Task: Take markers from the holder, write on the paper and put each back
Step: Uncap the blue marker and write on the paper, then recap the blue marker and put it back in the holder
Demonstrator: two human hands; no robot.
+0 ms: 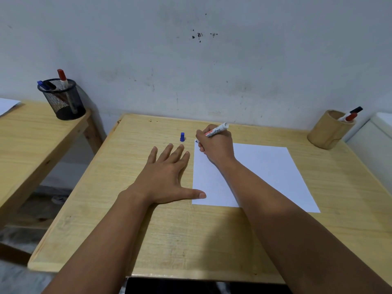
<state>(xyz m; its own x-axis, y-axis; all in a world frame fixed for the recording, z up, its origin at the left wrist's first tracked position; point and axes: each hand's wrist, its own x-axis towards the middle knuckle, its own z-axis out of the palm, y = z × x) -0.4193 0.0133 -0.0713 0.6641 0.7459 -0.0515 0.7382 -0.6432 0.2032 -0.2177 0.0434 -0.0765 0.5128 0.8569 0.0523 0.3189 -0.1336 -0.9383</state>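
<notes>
My right hand (215, 145) grips an uncapped white marker (216, 130) with its blue tip at the top left corner of the white paper (263, 175). The marker's blue cap (182, 137) stands upright on the desk just left of that hand. My left hand (167, 172) lies flat on the desk with fingers spread, its thumb touching the paper's left edge. A round wooden holder (328, 131) at the desk's far right corner holds a red-capped and a black-capped marker.
The wooden desk (106, 219) stands against a grey wall. A second desk (31, 132) to the left carries a black mesh cup (63, 100) with red, blue and black pens and a sheet of paper. A white object (377, 136) sits at the far right.
</notes>
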